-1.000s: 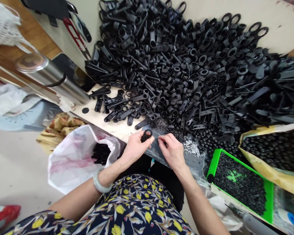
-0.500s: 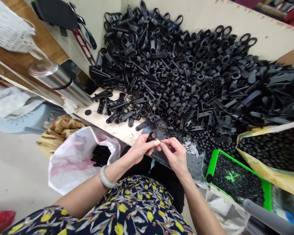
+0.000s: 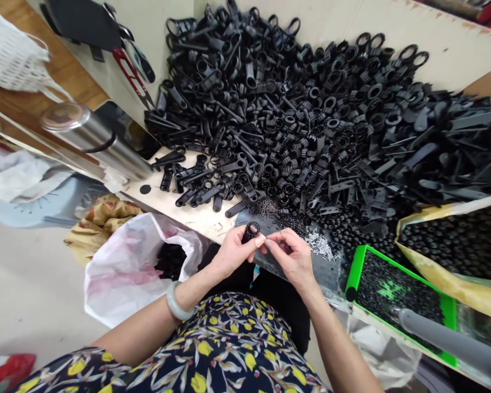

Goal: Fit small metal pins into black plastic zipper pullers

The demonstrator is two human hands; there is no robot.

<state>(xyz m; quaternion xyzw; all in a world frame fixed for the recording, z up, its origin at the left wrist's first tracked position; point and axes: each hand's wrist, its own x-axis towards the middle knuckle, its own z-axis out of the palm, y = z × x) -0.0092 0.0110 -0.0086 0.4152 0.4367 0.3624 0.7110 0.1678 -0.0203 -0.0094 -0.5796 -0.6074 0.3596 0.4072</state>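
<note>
My left hand [image 3: 238, 248] is closed around a black plastic ring part [image 3: 251, 231], whose round end shows above the fingers. Thumb and fingers of my right hand [image 3: 289, 254] are pinched together right against it, at the left thumb's tip. Whatever the right fingers hold is too small to make out. Both hands are over the front edge of a dark grey plate [image 3: 323, 275]. Small silver pins [image 3: 321, 245] lie on the plate just right of my right hand. Tiny dark metal pieces [image 3: 265, 207] are heaped behind the hands.
A big pile of black plastic parts [image 3: 270, 109] covers the bench. At right are a green tray [image 3: 359, 267] of small black pieces and a yellow sack [image 3: 445, 273]. A steel flask [image 3: 96, 139] and red-handled scissors [image 3: 126, 71] are at left; below them, a white bag [image 3: 110, 278].
The view has shifted slightly. My hands stay together at the same spot, and the ring part shows a little more fully above the left fingers.
</note>
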